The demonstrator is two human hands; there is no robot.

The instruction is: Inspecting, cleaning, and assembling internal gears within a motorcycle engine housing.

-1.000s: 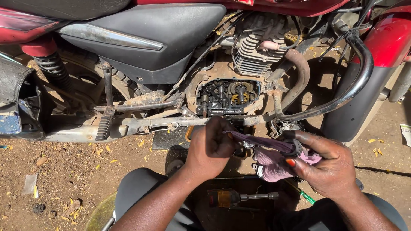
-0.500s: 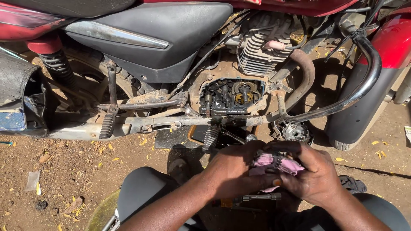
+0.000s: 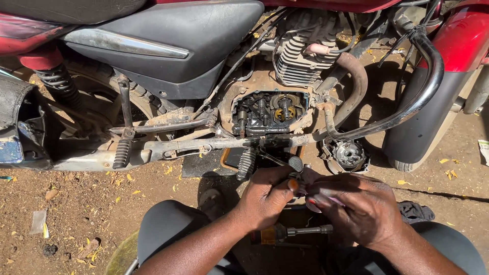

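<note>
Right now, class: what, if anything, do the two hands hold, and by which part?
Both hands, left hand and right hand, close together on a small metal part wrapped in a pinkish rag. Fingers cover the grip points, so the exact place cannot be told.

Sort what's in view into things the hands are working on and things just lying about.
In hand:
left hand
right hand
pink rag
small metal part
open engine case

Lying about:
removed round cover
tool with yellow handle
clear wrapper
</note>
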